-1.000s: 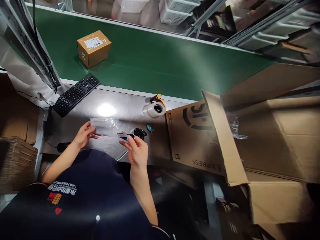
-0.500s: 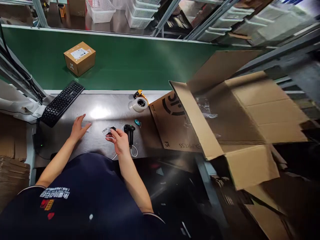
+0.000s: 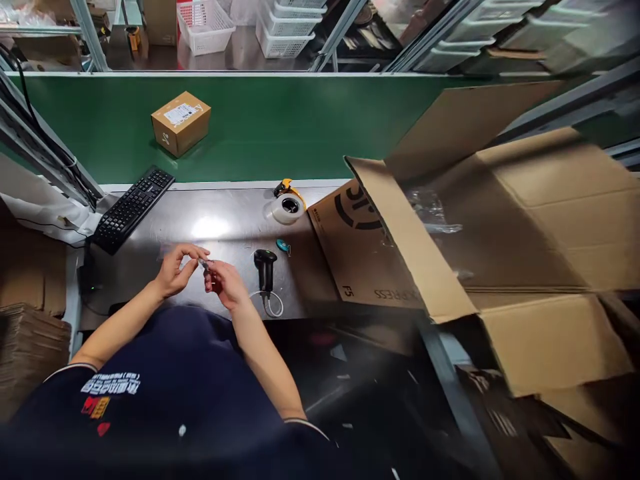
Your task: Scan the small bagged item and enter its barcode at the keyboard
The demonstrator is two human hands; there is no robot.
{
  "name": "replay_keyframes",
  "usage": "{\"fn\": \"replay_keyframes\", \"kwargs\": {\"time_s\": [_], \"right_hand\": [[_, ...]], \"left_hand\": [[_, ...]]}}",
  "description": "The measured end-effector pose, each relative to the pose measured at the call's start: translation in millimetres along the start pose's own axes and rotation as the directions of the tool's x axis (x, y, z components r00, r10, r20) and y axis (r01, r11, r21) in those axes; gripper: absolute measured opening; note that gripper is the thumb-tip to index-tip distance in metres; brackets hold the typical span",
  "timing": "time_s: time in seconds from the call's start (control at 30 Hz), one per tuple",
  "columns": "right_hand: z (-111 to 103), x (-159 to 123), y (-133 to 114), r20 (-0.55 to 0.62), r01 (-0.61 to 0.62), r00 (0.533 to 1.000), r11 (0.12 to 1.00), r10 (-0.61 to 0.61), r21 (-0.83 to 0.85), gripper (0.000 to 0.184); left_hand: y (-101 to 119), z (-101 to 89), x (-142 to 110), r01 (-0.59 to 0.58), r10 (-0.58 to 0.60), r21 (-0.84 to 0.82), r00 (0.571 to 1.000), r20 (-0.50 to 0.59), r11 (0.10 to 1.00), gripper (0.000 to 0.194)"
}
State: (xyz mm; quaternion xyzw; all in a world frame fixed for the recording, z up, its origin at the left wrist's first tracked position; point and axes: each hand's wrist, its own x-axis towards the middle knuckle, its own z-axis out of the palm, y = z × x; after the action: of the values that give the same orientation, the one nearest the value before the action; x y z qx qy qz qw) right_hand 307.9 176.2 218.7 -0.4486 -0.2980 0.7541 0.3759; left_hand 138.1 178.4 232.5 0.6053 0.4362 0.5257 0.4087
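my left hand and right hand are pinched close together over the steel surface, fingers on a small tag, maybe a label, though it's hard to tell from here. the black barcode scanner stands just beside my right hand.

Worktop in front of the belt, parcel on the belt. Keyboard at the worktop's left end, tape dispenser along its back edge, scanner near the middle, fob just behind and right of it. Small item between left grip and right grip, left of the scanner. Open carton to the right, one flap over the worktop's right end. Cardboard stack left of the worktop. Baskets beyond the belt.
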Motion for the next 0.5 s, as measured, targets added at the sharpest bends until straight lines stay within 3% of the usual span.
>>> {"fn": "replay_keyframes", "kwargs": {"time_s": [0.07, 0.17, 0.27, 0.37, 0.5], "right_hand": [[0.5, -1.2, 1.1, 0.025, -0.041, 0.999, 0.999, 0.042, -0.035, 0.037], [-3.1, -4.4, -11.5, -0.068, 0.127, 0.989, 0.991, -0.13, -0.04, 0.038], [-6.5, -7.5, -32.3, 0.031, 0.185, 0.983, 0.977, -0.182, -0.108, 0.041], [-3.7, -9.2, -43.3, 0.074, 0.215, 0.976, 0.96, -0.205, -0.179, 0.041], [5.4, -11.9, -37.6, -0.061, 0.305, 0.946, 0.937, -0.319, -0.169, 0.039]], "left_hand": [[5.2, 2.4, 3.8, 0.108, -0.108, 0.058, 0.994, -0.005, 0.992, 0.032], [15.8, 3.4, 13.7, 0.176, -0.188, 0.156, 0.98, 0.064, 0.972, 0.031], [23.5, -0.5, 20.1, 0.17, -0.207, 0.188, 0.958, 0.197, 0.967, 0.027], [26.4, -8.3, 19.3, 0.283, -0.289, 0.061, 0.927, 0.238, 0.957, 0.033], [26.9, -17.7, 8.4, 0.504, -0.453, -0.167, 0.851, 0.265, 0.848, 0.052]]}}
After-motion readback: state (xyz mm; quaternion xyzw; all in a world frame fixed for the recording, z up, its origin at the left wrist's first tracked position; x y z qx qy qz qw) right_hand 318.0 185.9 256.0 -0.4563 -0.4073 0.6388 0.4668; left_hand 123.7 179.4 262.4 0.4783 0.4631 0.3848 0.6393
